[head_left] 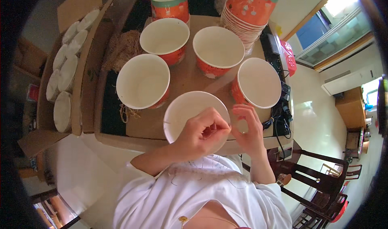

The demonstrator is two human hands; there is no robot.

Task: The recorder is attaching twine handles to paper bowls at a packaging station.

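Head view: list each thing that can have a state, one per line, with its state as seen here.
Left hand: fingers curled, pinching a thin thread above the nearest bowl.
Right hand: fingertips pinched together beside the left hand.
Nearest bowl: upright, looks empty.
Other four bowls: upright, open, empty.
Stack of bowls: nested, tilted.
Cardboard box: open, white lids inside.

— Where does the view sit?

— On my head, looking steeply down over my chest at the cardboard-covered tabletop (184, 77). My forearms come in from the lower edge, and my left hand (201, 134) and right hand (248, 128) sit close under the lens, at the tabletop's near edge.

— How wide is it?

— Fisheye: the far edge curves, dark rim all round, floor and chairs (323, 180) spill in on my right. There is only this one view.
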